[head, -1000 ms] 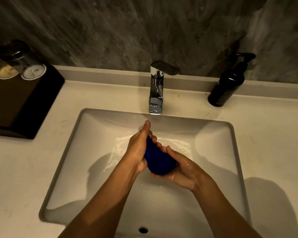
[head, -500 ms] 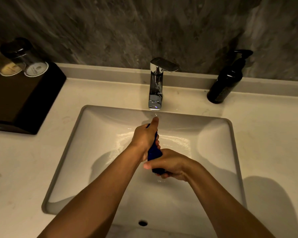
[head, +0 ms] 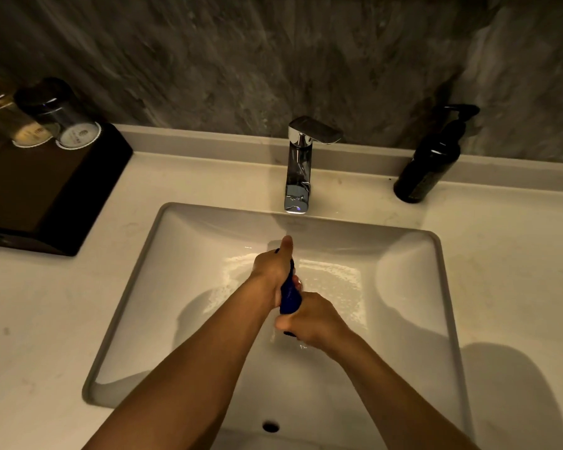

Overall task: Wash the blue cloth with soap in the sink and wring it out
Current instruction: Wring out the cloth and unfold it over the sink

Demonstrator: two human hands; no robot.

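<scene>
The blue cloth [head: 290, 297] is bunched into a tight roll over the middle of the white sink [head: 150, 254]. My left hand [head: 273, 267] grips its far end, thumb pointing toward the faucet. Its near end is gripped by my right hand [head: 309, 319], and only a short blue stretch shows between the two fists. Water drips below my right hand onto the wet basin floor. A dark soap pump bottle [head: 429, 164] stands on the counter at the back right.
A chrome faucet [head: 301, 167] stands behind the basin; I see no water stream from its spout. A dark tray [head: 46, 196] with two capped glasses [head: 59, 115] sits on the left counter. The overflow hole [head: 270, 426] lies at the basin's near wall.
The cloth went from a loose bundle cupped between my hands to a tight roll. My right hand turned over on top of its near end, and both hands now squeeze it.
</scene>
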